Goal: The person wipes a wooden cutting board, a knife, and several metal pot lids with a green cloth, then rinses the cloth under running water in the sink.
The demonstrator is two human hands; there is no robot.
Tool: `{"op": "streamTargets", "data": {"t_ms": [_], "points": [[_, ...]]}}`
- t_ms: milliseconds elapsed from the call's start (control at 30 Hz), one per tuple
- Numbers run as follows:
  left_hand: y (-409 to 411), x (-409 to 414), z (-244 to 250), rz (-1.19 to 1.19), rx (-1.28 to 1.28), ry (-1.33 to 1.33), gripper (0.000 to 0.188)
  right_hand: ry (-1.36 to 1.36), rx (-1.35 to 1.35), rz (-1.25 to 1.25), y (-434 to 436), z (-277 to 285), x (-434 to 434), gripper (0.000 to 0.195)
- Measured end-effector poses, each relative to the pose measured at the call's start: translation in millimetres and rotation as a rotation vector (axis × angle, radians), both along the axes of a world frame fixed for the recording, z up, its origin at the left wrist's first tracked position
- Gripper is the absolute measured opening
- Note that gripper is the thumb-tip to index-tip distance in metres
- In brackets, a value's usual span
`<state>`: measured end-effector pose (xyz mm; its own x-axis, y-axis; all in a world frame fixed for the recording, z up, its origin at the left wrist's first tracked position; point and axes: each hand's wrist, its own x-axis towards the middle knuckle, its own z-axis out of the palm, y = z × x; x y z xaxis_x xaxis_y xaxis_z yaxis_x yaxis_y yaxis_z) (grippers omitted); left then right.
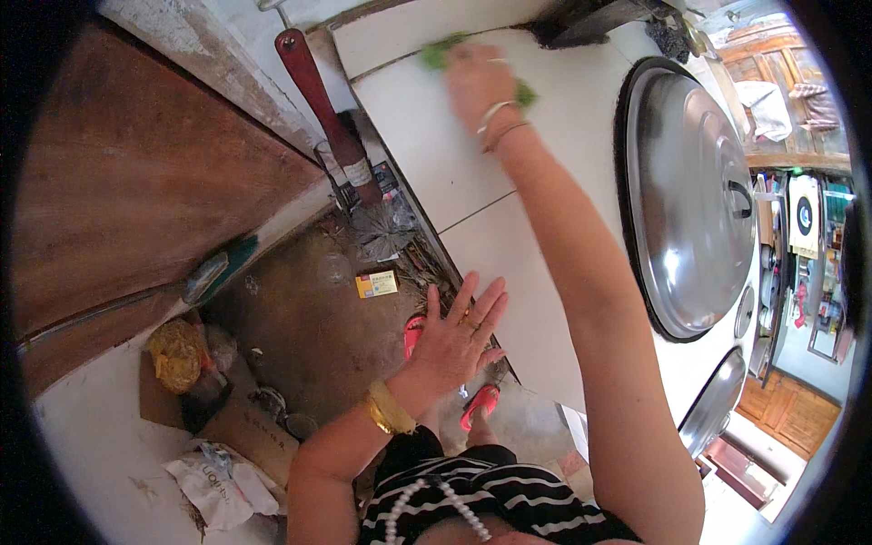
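My right hand (pixel 480 85) presses a green cloth or scouring pad (pixel 439 54) onto the white tiled stove top (pixel 436 143), close to its far left corner. The hand is blurred, and parts of the green thing show on both sides of it. My left hand (pixel 456 330), fingers spread, is over the near left edge of the tiles and holds nothing; whether it touches them I cannot tell. Right of my right forearm, a large domed metal lid (pixel 688 204) with a dark handle covers a round opening with a black rim.
A smaller metal lid (pixel 715 402) lies at the lower right. A red-handled tool (pixel 317 95) leans by the stove's left side. On the floor are a small yellow and white box (pixel 377 284), twigs and a cardboard box (pixel 252 436) with bags. A brown wooden panel (pixel 150 170) stands left.
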<state>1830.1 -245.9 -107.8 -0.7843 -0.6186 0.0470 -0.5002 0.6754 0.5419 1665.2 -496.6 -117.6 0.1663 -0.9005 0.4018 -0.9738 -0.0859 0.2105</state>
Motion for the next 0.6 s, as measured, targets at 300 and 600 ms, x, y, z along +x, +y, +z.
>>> {"op": "streamTargets", "data": {"t_ms": [300,600], "points": [[26,38,6,0.061,0.018,0.202,0.057,-0.385,0.195,0.547,137,-2,44,0.031],[88,115,10,0.150,0.189,0.025,0.034,-0.729,0.185,0.403,182,22,44,0.017]]}}
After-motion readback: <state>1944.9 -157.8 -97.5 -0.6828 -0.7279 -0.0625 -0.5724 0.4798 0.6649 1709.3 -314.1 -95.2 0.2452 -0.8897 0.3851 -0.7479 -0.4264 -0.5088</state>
